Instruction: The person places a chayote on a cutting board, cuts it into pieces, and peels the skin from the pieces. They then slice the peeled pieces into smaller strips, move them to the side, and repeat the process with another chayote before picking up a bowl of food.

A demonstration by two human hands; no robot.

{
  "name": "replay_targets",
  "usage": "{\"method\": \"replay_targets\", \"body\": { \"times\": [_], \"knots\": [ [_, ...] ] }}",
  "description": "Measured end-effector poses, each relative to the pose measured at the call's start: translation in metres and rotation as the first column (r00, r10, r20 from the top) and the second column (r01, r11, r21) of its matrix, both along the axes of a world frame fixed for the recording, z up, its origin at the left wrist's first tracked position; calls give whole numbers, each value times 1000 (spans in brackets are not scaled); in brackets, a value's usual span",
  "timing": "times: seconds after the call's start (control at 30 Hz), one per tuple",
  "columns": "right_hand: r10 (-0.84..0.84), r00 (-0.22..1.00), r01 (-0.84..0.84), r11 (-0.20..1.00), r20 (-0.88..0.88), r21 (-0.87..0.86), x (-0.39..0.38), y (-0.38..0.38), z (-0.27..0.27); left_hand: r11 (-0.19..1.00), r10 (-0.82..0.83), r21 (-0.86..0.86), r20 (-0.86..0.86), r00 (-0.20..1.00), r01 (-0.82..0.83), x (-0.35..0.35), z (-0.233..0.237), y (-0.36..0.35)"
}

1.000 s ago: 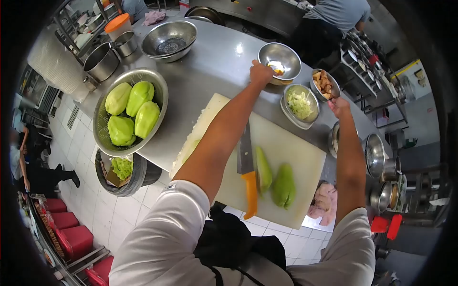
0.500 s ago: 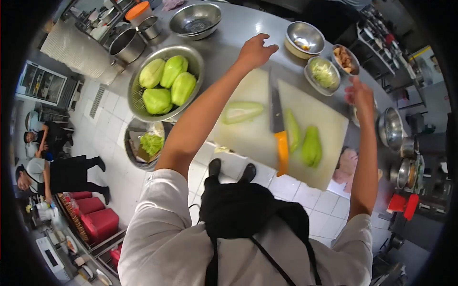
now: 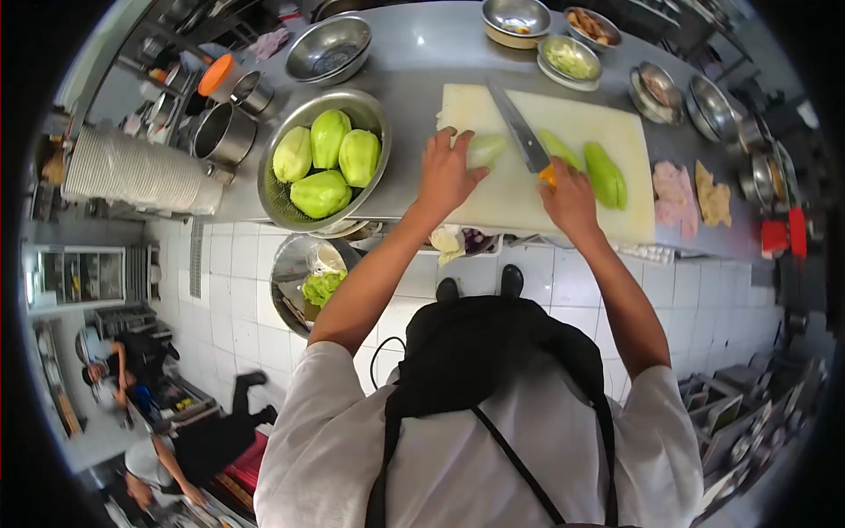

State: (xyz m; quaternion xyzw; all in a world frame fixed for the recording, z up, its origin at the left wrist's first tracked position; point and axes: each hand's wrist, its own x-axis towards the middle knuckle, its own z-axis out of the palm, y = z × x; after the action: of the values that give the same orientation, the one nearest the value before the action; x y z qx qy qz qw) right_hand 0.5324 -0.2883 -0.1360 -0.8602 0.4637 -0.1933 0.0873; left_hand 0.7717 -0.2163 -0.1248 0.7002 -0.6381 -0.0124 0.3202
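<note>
A pale green chayote half (image 3: pixel 487 151) lies on the white cutting board (image 3: pixel 475 207). My left hand (image 3: pixel 447 176) grips its left end between thumb and fingers. My right hand (image 3: pixel 570 192) is closed around the orange handle of a large knife (image 3: pixel 518 123). The blade lies over the board, pointing away from me and to the left. Just right of the knife rest a narrow chayote slice (image 3: pixel 561 150) and a darker green chayote piece (image 3: pixel 605 176). Left of the board, a perforated metal colander (image 3: pixel 378 189) holds several whole peeled chayotes (image 3: pixel 330 138).
Metal bowls (image 3: pixel 328 48) stand at the back, one with shredded green vegetable (image 3: pixel 568 58). Pink cloth (image 3: pixel 673 198) and a tan piece (image 3: pixel 711 194) lie right of the board. Below the counter edge is a bin (image 3: pixel 286 282) with leaves. Two people (image 3: pixel 189 458) work at lower left.
My left hand has come down from above the board onto the chayote half. My right hand has moved in from the right and taken the knife's handle. The view has turned and shifted.
</note>
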Motion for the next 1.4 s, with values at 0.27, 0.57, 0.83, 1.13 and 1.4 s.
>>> {"method": "replay_targets", "body": {
  "times": [0.27, 0.57, 0.83, 1.13, 1.4],
  "knots": [
    [-97, 992, 56, 914, 83, 401, 13, -15, -15, 992, -92, 73, -91, 992, 99, 9, -28, -11],
    [-527, 771, -283, 221, 358, 933, -23, 3, 23, 999, 6, -32, 163, 987, -1, -4, -6, -2],
    [-469, 776, -330, 267, 421, 905, -37, 13, -6, 999, -4, -42, 122, 993, 10, -6, -15, -10],
    [-468, 777, -376, 191, 421, 907, -47, 21, 23, 996, -92, 10, 71, 993, 92, 10, -7, -19],
    [-426, 788, -421, 155, 445, 894, -44, 21, 6, 996, -89, 21, 32, 995, 89, 5, -3, -15]
  ]
}}
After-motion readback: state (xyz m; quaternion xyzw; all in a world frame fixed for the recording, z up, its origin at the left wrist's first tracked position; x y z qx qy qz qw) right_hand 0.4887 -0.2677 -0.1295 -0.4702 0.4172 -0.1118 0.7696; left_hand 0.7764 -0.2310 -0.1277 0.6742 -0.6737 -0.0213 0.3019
